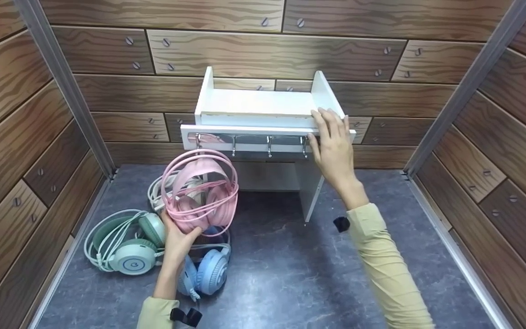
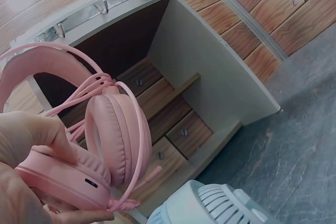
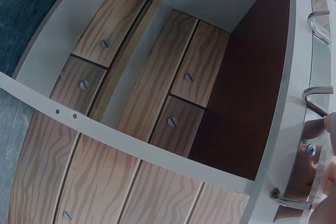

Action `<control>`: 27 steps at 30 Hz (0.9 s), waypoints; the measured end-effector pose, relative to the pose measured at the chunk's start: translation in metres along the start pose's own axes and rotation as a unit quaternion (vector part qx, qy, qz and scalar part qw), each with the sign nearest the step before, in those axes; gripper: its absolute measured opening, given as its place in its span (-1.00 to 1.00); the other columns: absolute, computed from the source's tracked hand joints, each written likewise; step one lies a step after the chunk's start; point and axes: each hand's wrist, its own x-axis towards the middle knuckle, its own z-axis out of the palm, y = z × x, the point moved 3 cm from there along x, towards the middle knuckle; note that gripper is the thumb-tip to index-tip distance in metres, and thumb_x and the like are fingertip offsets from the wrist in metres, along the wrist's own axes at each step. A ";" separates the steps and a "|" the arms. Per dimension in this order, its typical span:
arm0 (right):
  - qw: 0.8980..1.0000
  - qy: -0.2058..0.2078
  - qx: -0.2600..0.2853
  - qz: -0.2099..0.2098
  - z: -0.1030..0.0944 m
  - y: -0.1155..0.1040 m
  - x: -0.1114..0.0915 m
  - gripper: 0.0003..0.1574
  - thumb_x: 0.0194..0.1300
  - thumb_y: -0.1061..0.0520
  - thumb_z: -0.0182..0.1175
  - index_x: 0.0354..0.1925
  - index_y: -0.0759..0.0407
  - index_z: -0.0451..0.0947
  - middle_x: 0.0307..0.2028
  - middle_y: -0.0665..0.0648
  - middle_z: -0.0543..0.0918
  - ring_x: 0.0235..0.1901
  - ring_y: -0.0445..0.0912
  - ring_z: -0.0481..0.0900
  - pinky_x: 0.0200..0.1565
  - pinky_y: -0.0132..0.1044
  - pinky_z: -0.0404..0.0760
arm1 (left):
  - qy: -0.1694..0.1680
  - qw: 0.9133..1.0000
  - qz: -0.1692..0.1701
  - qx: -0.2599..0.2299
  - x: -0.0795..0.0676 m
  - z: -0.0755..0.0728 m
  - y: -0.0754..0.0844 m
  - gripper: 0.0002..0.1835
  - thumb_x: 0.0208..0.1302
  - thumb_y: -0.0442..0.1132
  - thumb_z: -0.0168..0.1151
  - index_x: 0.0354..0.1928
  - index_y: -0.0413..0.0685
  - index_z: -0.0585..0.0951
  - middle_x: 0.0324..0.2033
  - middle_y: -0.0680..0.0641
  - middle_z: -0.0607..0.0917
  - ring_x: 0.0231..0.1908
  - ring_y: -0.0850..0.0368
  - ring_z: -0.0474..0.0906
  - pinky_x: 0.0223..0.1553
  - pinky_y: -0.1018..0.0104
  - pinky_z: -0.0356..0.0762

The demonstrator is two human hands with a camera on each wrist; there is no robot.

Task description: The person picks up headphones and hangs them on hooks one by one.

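My left hand (image 1: pixel 178 240) grips a pair of pink headphones (image 1: pixel 219 208) by the lower ear cup, with the cable looped around them. The headband stands upward, just in front of the left end of the hook rail on a white shelf rack (image 1: pixel 256 103). In the left wrist view the thumb and fingers of the left hand (image 2: pixel 26 150) lie around one pink ear cup (image 2: pixel 126 135). My right hand (image 1: pixel 336 155) rests on the rail's right end, fingers fairly straight over its top and thumb at the front, beside a metal hook (image 1: pixel 304 146).
Mint-green headphones (image 1: pixel 135 256) lie on the dark floor (image 1: pixel 336 274) at the left. Blue headphones (image 1: pixel 212 272) lie below the pink pair, and a white pair (image 1: pixel 155 192) is partly hidden behind it. Wood-patterned walls (image 1: pixel 276 52) enclose the back and sides.
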 end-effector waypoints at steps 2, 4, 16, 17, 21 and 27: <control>1.000 0.002 0.002 0.000 0.000 -0.001 0.000 -0.41 0.37 -0.09 -0.08 0.31 0.03 0.21 0.25 0.11 0.30 0.31 -0.02 0.12 0.37 -0.02 -0.21 | 0.004 1.000 0.005 0.003 0.002 -0.001 0.000 0.09 -0.15 -0.53 0.32 0.37 -0.04 -0.15 0.32 -0.21 0.03 0.28 0.02 0.01 0.30 0.13 -0.02; 1.000 0.003 0.002 -0.001 0.000 -0.001 0.001 -0.41 0.38 -0.08 -0.09 0.31 0.04 0.22 0.25 0.11 0.30 0.31 -0.02 0.12 0.37 -0.01 -0.20 | 0.003 1.000 0.009 0.001 0.004 -0.001 -0.001 0.09 -0.16 -0.56 0.31 0.36 -0.05 -0.13 0.32 -0.22 0.03 0.28 0.02 0.01 0.30 0.13 -0.02; 1.000 0.001 0.001 -0.001 -0.001 -0.003 0.002 -0.42 0.38 -0.08 -0.10 0.31 0.04 0.21 0.25 0.11 0.30 0.32 -0.03 0.11 0.37 -0.02 -0.21 | -0.010 1.000 0.015 -0.002 0.011 0.000 -0.005 0.09 -0.15 -0.60 0.24 0.39 -0.02 -0.16 0.34 -0.21 0.02 0.30 0.02 -0.02 0.30 0.13 -0.03; 1.000 0.000 0.001 -0.001 -0.001 -0.003 0.002 -0.41 0.38 -0.08 -0.10 0.31 0.04 0.21 0.25 0.11 0.30 0.32 -0.03 0.11 0.37 -0.02 -0.21 | -0.010 1.000 0.015 -0.001 0.011 0.000 -0.005 0.09 -0.15 -0.60 0.23 0.39 -0.04 -0.17 0.34 -0.21 0.02 0.30 0.02 -0.03 0.30 0.14 -0.04; 1.000 0.000 0.003 0.001 -0.001 -0.002 0.002 -0.41 0.38 -0.09 -0.09 0.31 0.03 0.21 0.25 0.10 0.30 0.32 -0.03 0.11 0.37 -0.04 -0.23 | -0.012 1.000 0.012 0.002 0.011 0.001 -0.003 0.07 -0.13 -0.61 0.18 0.40 -0.10 -0.18 0.35 -0.23 0.00 0.30 0.00 -0.04 0.22 0.14 0.14; 1.000 0.000 0.003 0.003 -0.001 -0.001 0.001 -0.41 0.37 -0.09 -0.09 0.31 0.03 0.22 0.25 0.10 0.31 0.32 -0.02 0.12 0.37 -0.05 -0.24 | -0.011 1.000 0.007 0.004 0.008 -0.002 -0.005 0.04 -0.08 -0.59 0.15 0.41 -0.12 -0.19 0.36 -0.25 -0.02 0.31 -0.02 -0.04 0.24 0.10 0.10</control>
